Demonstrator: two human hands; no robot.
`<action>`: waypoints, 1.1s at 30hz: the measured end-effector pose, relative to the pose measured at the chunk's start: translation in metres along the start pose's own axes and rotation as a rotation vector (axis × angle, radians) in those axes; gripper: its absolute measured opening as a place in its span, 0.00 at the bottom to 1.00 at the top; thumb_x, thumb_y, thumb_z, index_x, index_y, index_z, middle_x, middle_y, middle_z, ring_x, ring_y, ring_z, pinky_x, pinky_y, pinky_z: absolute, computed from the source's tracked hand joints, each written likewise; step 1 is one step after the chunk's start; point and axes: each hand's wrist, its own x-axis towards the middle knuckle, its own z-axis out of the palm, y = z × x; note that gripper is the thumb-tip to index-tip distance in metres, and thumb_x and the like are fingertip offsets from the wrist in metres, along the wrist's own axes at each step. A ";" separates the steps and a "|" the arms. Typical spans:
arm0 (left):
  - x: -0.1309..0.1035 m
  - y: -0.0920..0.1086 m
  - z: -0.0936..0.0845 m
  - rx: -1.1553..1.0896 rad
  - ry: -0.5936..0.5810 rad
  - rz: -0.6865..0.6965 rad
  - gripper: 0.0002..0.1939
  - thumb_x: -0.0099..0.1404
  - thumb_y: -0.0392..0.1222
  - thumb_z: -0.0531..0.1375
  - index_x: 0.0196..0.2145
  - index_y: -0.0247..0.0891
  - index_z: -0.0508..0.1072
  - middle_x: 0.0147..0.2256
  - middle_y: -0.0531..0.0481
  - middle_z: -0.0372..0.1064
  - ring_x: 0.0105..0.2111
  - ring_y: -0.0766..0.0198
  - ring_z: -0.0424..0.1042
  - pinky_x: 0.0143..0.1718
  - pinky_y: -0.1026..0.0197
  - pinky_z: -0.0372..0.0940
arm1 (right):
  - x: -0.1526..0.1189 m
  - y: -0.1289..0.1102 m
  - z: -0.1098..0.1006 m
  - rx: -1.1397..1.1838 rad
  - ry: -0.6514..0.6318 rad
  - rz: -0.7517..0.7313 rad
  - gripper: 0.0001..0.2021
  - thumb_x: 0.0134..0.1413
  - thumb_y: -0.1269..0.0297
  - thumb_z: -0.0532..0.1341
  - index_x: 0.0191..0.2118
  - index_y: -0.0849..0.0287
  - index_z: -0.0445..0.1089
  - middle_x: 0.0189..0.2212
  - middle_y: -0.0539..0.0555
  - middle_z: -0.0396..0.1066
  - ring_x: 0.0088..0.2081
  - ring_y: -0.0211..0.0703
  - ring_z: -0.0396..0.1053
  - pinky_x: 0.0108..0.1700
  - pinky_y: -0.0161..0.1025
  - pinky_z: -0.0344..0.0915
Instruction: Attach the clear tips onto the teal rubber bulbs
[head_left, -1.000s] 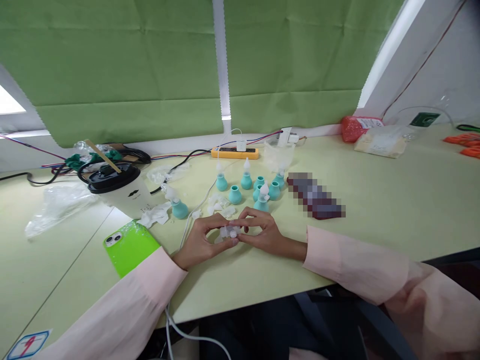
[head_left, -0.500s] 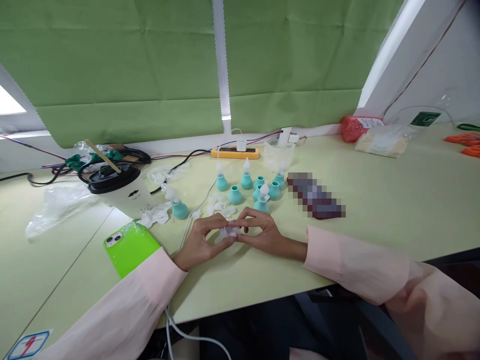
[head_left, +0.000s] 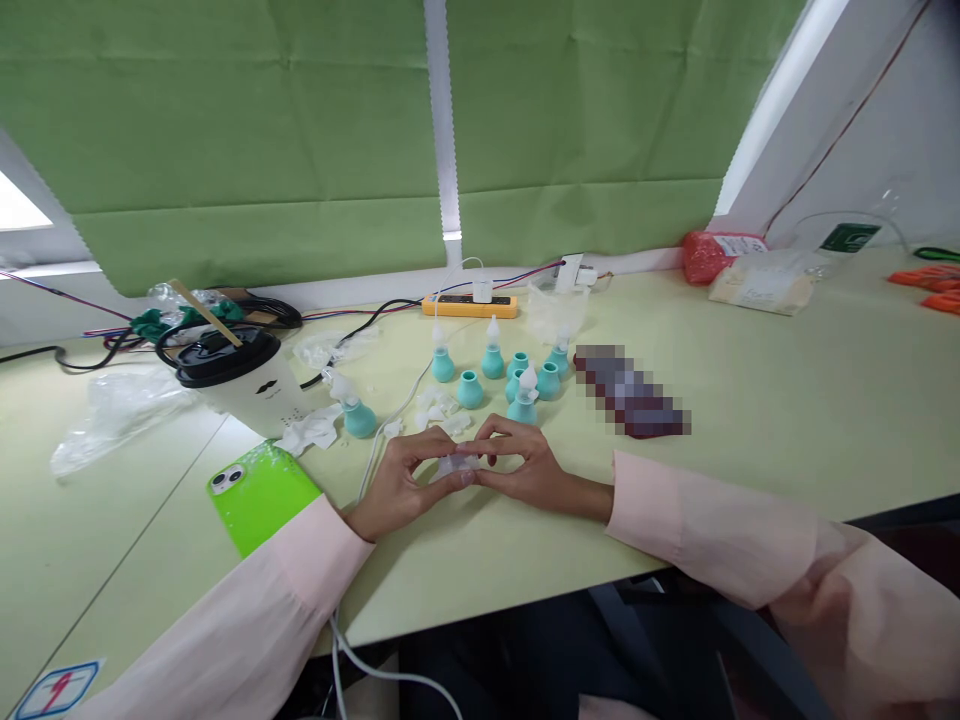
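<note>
Close to the table's front edge, my left hand [head_left: 411, 475] and my right hand [head_left: 521, 463] meet fingertip to fingertip. Between them they pinch a small translucent plastic piece [head_left: 452, 464], partly covered by the fingers. Just beyond stand several teal rubber bulbs; one bulb [head_left: 470, 390] has an open top, while another bulb [head_left: 493, 361] carries a clear pointed nozzle [head_left: 493, 331]. A bulb with a whitish tip [head_left: 523, 408] is nearest my right hand. Loose translucent plastic pieces [head_left: 435, 405] lie behind my left hand, and one more bulb [head_left: 360, 418] leans to the left.
On the left are a lidded paper cup [head_left: 251, 395] with a straw, a green phone [head_left: 262, 497] and crumpled tissue [head_left: 311, 430]. A white cable [head_left: 409, 402] runs past my left hand. A dark red blurred object [head_left: 637, 395] lies right; a yellow power strip [head_left: 457, 306] sits behind.
Both hands stay almost in place. Less of the translucent piece shows between the fingers now; the things on the table have not moved.
</note>
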 end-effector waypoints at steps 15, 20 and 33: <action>-0.002 -0.007 0.001 -0.179 0.014 -0.097 0.12 0.54 0.40 0.57 0.38 0.35 0.71 0.28 0.48 0.67 0.32 0.63 0.65 0.32 0.63 0.61 | 0.001 -0.005 -0.001 -0.068 0.007 0.053 0.15 0.41 0.66 0.62 0.40 0.55 0.69 0.24 0.49 0.62 0.27 0.33 0.61 0.29 0.33 0.61; 0.000 -0.005 0.000 -0.228 0.029 -0.144 0.11 0.55 0.40 0.57 0.36 0.34 0.73 0.29 0.48 0.68 0.29 0.65 0.64 0.27 0.65 0.58 | 0.002 -0.006 -0.002 -0.064 0.019 0.027 0.15 0.41 0.65 0.62 0.40 0.56 0.69 0.23 0.49 0.62 0.26 0.33 0.61 0.29 0.33 0.62; -0.001 -0.008 0.001 -0.229 0.047 -0.144 0.12 0.54 0.38 0.58 0.38 0.33 0.71 0.31 0.46 0.69 0.33 0.63 0.65 0.32 0.63 0.62 | 0.002 -0.007 -0.001 -0.004 0.008 0.036 0.13 0.44 0.69 0.59 0.40 0.58 0.68 0.23 0.49 0.62 0.25 0.32 0.61 0.27 0.32 0.63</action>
